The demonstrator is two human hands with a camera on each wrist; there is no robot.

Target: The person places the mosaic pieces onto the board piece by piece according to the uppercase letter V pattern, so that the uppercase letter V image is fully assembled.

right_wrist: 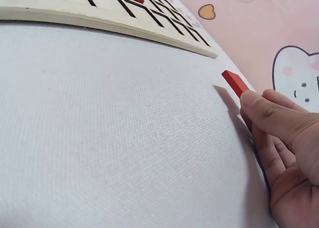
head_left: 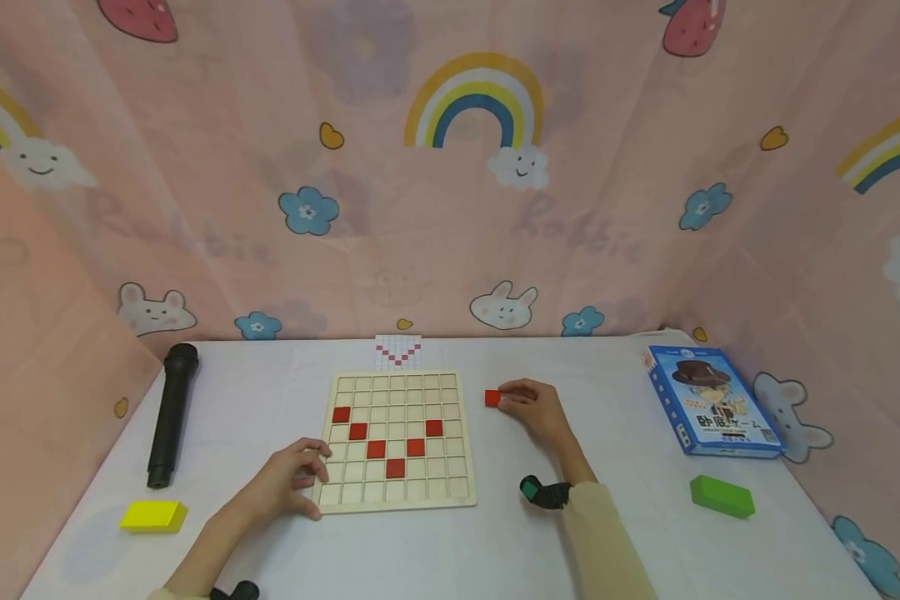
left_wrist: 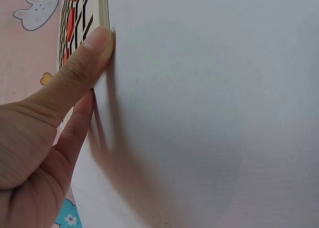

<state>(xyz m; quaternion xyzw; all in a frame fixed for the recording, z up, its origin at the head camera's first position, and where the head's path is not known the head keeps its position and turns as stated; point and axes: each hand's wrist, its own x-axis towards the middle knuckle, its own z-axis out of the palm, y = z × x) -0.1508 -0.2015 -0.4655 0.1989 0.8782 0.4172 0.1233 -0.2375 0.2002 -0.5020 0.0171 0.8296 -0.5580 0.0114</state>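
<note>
My right hand (head_left: 534, 408) pinches a red square tile (head_left: 492, 398) between thumb and fingers, to the right of a pale wooden grid board (head_left: 468, 492). In the right wrist view, the tile (right_wrist: 234, 82) sticks out past the thumb tip, over the white cloth. At the board's lower left corner, my left hand (head_left: 288, 479) grips the edge, thumb at the corner and fingers along the left side. Close up, the left thumb (left_wrist: 82, 63) lies against the board's edge. Several red tiles (head_left: 395, 468) sit in the board's cells in a V shape.
Behind the board lies a small card (head_left: 398, 353) printed with a red V pattern. On the left are a black microphone (head_left: 172, 417) and a yellow block (head_left: 153, 517). A blue game box (head_left: 712, 402) and a green block (head_left: 722, 497) lie on the right.
</note>
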